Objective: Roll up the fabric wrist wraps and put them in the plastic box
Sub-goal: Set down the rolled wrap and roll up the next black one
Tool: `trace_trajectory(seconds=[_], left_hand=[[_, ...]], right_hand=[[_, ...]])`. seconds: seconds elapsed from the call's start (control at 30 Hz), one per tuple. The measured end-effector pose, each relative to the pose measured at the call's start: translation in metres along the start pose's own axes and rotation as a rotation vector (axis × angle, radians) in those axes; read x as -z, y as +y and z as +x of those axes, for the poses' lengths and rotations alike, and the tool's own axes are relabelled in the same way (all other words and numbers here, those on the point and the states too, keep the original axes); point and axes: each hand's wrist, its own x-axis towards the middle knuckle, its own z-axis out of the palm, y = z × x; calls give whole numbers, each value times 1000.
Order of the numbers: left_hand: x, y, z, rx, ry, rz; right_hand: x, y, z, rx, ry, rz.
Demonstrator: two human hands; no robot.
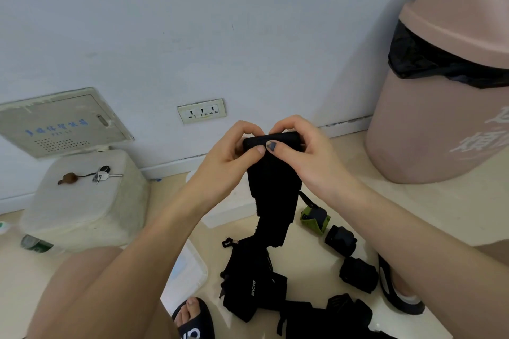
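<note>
Both the left hand (231, 151) and right hand (297, 146) pinch the top end of a black wrist wrap (272, 187), held mid-air above the unrolled pile at six o'clock; I'd keep each turn tight and edges aligned.

"INCYO" on black wrap (254, 287)

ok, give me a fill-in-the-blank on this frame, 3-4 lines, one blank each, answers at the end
1. Both hands, left hand and right hand, pinch the top end of a ____ wrist wrap that hangs down.
2. The rolled wrap on the floor nearest the hanging one has ____ trim.
3. The keys lie on the white ____ by the wall.
4. The pink bin holds a ____ liner.

Answers: black; green; box; black
</note>
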Motion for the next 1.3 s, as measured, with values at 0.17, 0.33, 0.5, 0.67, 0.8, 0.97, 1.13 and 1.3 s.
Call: trace_trajectory(seconds=[0.17, 0.33, 0.5, 0.67, 0.8, 0.97, 1.13, 1.3], left_hand=[[-3, 1, -4, -59, 24, 47], [-6, -1, -4, -114, 64, 32], [-8, -1, -4, -129, 101, 20], [-9, -1, -3, -111, 116, 3], [-9, -2, -3, -138, 120, 4], [-12, -2, -3, -73, 122, -64], [-9, -2, -3, 31, 28, -47], [-5, -2, 0, 100, -23, -203]], right_hand=[[0, -1, -2, -9, -14, 11], [2, -3, -1, -74, -55, 68], [2, -2, 2, -158, -134, 102], [3, -6, 3, -137, -120, 83], [1, -9, 1, -219, -116, 192], [2, -8, 1, -238, -97, 266], [3, -7, 0, -231, -61, 269], [7, -8, 1, -187, -49, 158]])
